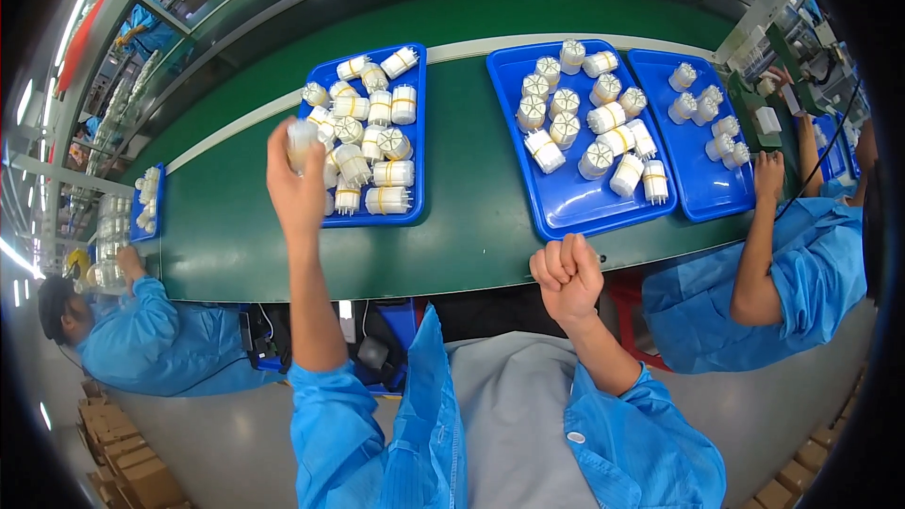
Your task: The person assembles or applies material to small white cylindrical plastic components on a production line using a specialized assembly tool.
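Your left hand [294, 179] is gripping a white cylindrical part [302, 139], holding it up just above the left edge of a blue tray [418, 132] that is sitting on the green tabletop [226, 236]. That tray is carrying more white parts with yellow bands [382, 151], lying jumbled. Your right hand [566, 273] is clenching into an empty fist at the near edge of the tabletop, just below a second blue tray [566, 212] of similar parts. Further right, another blue tray [702, 193] is lying beside it, and a co-worker's hand [769, 174] is resting near its right edge.
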